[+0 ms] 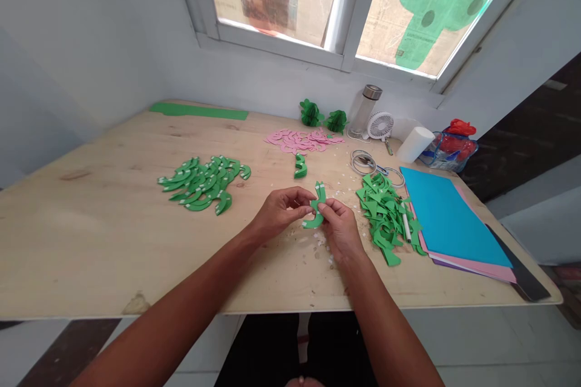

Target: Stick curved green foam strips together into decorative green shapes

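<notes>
green paper cutout (pixel 313 223), curved and bearing white patches, is held over the wooden table (pixel 113 224). the right hand (pixel 341 230) pinches it between thumb and fingers; the left hand (pixel 279 211) is narrowed at its left edge, grip indeterminable. similar green pieces (pixel 200 184) lie piled to the left.

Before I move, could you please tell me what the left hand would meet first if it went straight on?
The left hand would likely first meet the green paper held by the right hand, though depth is hard to judge.
</notes>
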A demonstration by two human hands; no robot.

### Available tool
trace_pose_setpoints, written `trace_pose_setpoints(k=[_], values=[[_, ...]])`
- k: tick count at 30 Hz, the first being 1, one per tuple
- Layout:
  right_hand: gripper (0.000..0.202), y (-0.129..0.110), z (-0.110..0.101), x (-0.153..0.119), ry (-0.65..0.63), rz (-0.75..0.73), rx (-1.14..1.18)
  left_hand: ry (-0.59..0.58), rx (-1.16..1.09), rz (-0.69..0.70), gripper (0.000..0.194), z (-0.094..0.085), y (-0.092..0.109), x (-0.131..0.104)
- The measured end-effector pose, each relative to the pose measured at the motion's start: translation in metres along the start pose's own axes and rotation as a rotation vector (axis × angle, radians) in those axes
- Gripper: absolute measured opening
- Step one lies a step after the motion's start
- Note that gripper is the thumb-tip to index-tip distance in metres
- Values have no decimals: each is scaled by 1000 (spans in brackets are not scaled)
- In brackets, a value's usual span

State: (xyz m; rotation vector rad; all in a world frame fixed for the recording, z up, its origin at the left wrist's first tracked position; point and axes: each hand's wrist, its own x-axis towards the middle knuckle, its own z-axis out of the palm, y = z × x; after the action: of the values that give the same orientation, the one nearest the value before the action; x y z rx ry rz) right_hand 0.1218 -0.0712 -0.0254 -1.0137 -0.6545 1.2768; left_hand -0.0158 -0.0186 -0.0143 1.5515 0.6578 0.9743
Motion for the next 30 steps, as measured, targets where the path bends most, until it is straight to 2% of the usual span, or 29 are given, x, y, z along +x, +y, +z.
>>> trace_pose_setpoints(k=[5,11,18,26,30], values=[[13,0,0,0,-8,-2,-5,-1,76,53,19,-2,-1,1],[14,-1,0,0,-19,10,-19,-62,145,83,17,-7,2,1],[15,-2,0,-1,-18,15,-32,-63,240,103,15,-9,5,1],[16,-1,0,1,-16,13,-48,-73,244,88,14,-10,7,2],[16,-1,-1,1,-10,6,-40,-60,160,47,21,-10,8,1]])
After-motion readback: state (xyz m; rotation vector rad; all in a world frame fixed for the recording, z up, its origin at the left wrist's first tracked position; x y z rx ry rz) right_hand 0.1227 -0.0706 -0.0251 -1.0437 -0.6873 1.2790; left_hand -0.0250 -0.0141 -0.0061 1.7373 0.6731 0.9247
